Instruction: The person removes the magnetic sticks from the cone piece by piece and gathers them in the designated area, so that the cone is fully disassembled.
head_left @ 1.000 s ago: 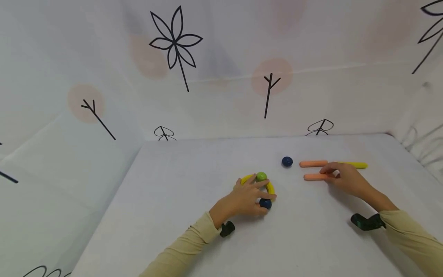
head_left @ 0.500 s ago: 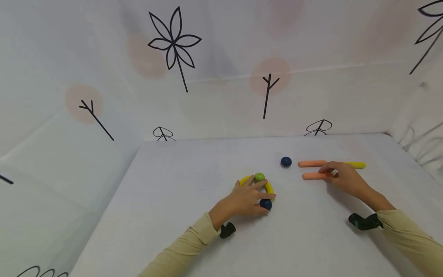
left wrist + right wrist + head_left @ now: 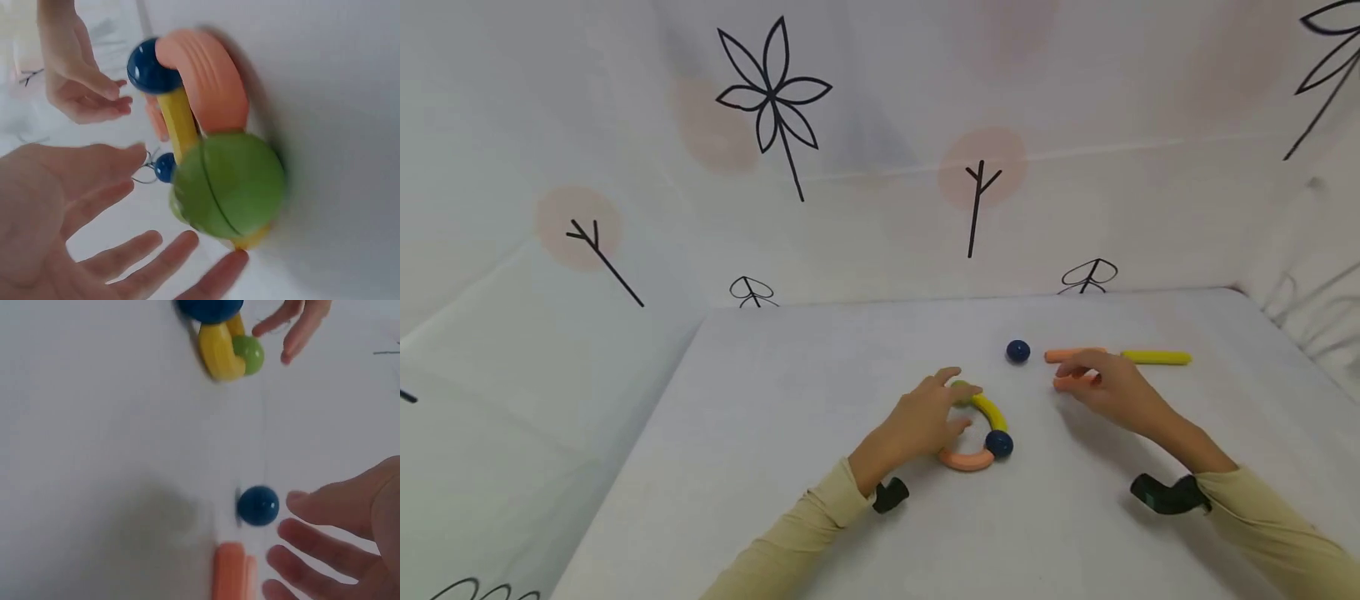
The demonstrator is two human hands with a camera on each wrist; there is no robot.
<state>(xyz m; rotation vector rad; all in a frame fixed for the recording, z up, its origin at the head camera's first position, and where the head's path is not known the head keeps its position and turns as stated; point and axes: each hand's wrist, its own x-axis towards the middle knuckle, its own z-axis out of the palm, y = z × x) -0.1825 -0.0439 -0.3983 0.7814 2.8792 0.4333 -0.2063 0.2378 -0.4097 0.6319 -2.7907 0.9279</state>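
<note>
A ring of curved rods and balls lies on the table under my left hand (image 3: pixel 925 421). In the head view it shows a yellow curved rod (image 3: pixel 992 412), a dark blue ball (image 3: pixel 998 443) and an orange curved rod (image 3: pixel 966 461). The left wrist view has a green ball (image 3: pixel 231 184) close up, the left fingers spread beside it; the hand hides the ring's left side in the head view. My right hand (image 3: pixel 1116 396) hovers over a straight orange rod (image 3: pixel 1070 384), its fingers loosely bent and holding nothing; it covers part of that rod.
Behind the right hand lie another straight orange rod (image 3: pixel 1060 356) and a straight yellow rod (image 3: pixel 1156 357). A loose dark blue ball (image 3: pixel 1018 351) sits to their left. White cloth walls with plant drawings (image 3: pixel 772 93) stand behind and beside the white table (image 3: pixel 790 358).
My left hand has loosened from the ring, uncovering its orange curved rod and blue ball, which sits farther right. My right hand has let go of the straight orange rod and moved left.
</note>
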